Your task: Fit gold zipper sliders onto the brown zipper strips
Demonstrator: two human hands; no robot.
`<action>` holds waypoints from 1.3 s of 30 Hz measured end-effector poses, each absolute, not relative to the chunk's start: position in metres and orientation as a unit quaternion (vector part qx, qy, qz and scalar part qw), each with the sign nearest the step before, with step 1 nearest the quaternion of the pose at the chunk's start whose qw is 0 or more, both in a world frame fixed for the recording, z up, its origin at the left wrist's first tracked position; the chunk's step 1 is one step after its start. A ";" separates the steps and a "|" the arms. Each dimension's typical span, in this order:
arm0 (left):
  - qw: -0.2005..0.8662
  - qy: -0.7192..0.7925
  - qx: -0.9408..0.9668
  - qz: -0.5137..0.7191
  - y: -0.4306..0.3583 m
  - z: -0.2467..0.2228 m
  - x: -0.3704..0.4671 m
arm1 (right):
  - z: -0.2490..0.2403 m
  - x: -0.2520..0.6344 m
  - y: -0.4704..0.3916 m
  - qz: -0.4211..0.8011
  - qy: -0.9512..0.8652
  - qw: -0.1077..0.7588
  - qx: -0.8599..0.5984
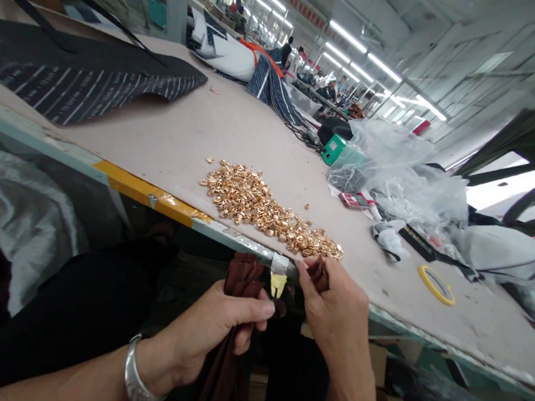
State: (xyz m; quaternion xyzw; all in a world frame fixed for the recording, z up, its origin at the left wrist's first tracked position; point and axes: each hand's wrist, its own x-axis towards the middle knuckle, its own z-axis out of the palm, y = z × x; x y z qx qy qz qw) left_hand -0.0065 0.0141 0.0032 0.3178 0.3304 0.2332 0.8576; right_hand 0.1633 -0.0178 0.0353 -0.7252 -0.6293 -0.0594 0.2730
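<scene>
My left hand (230, 323), a silver bangle on its wrist, is closed around a bundle of dark brown fabric strips (243, 280) that hang down below the table edge. At the near end of a pile of small gold-coloured metal pieces (248, 202), my right hand (335, 305) is closed with brown strip material (319, 275) between its fingers. Whether it also pinches a gold piece is hidden. Between the hands, a small yellow-tipped tab (278, 283) hangs from the table edge, fixed with clear tape.
Dark striped material (94, 83) lies at the left of the table (160, 133). To the right are a yellow tape roll (436, 285), clear plastic bags (398, 169) and a green box (333, 149). Yellow tape (149, 195) covers part of the table's edge. People are far back.
</scene>
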 end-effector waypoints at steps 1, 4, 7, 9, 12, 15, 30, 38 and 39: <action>0.862 0.329 0.308 0.233 0.014 0.003 -0.006 | 0.034 0.161 -0.022 -0.048 -0.626 0.302 -0.718; 0.872 0.322 0.289 0.232 0.012 0.002 -0.005 | 0.030 0.154 -0.037 -0.014 -0.641 0.365 -0.676; 0.871 0.320 0.285 0.240 0.012 0.001 -0.004 | 0.025 0.149 -0.046 -0.030 -0.655 0.371 -0.657; 0.869 0.320 0.286 0.247 0.012 -0.001 -0.003 | 0.023 0.145 -0.048 -0.032 -0.649 0.376 -0.660; 0.880 0.308 0.266 0.245 0.010 -0.002 0.000 | 0.021 0.135 -0.050 -0.017 -0.661 0.390 -0.640; 0.882 0.302 0.261 0.249 0.009 -0.002 0.001 | 0.023 0.126 -0.054 -0.026 -0.688 0.388 -0.613; 0.857 0.331 0.306 0.249 0.012 -0.003 -0.008 | 0.017 0.120 -0.055 -0.091 -0.681 0.402 -0.605; 0.843 0.349 0.337 0.231 0.012 -0.001 -0.015 | 0.016 0.112 -0.053 -0.080 -0.666 0.402 -0.624; 0.845 0.345 0.337 0.231 0.012 -0.001 -0.016 | 0.015 0.113 -0.053 -0.079 -0.658 0.402 -0.632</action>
